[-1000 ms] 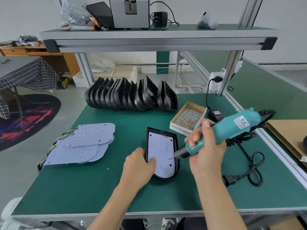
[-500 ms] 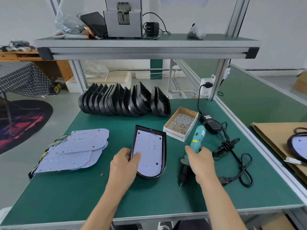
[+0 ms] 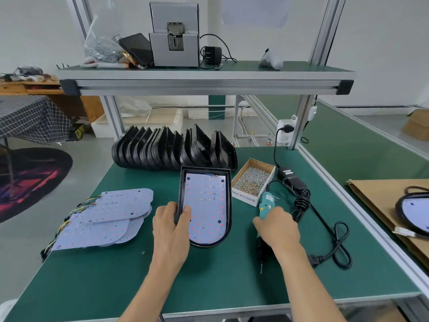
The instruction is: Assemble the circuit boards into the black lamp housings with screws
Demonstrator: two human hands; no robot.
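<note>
Fingers of the left hand [image 3: 170, 225] grip the black lamp housing [image 3: 228, 205] at mid-bench, its circuit board [image 3: 205, 210] seated inside; the right hand [image 3: 277, 225] clasps the electric screwdriver [image 3: 267, 205], bit down beside it. A loose hold could let the board shift off its screw holes.

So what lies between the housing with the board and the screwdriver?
Only bare green mat separates the housing and the screwdriver in the head view.

Both forearms are bare, no sleeves, gloves, rings or watch showing.
</note>
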